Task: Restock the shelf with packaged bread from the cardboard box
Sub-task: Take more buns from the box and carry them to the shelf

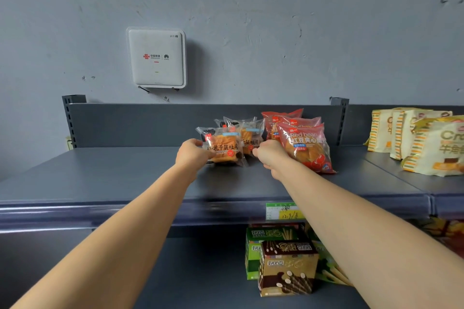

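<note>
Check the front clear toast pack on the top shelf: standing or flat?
Standing. The front toast pack rests on its lower edge on the shelf, label facing out; the left hand grips its left side.

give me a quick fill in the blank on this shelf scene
The left hand grips the front clear-wrapped toast pack, standing to the ___ of the red plastic bread packs.
The red packs read "Red ___".
The white square router hangs on the grey ___.
The brown biscuit-stick box stands on the ___ grey metal shelf.
Missing: left; bean; wall; lower.
</note>
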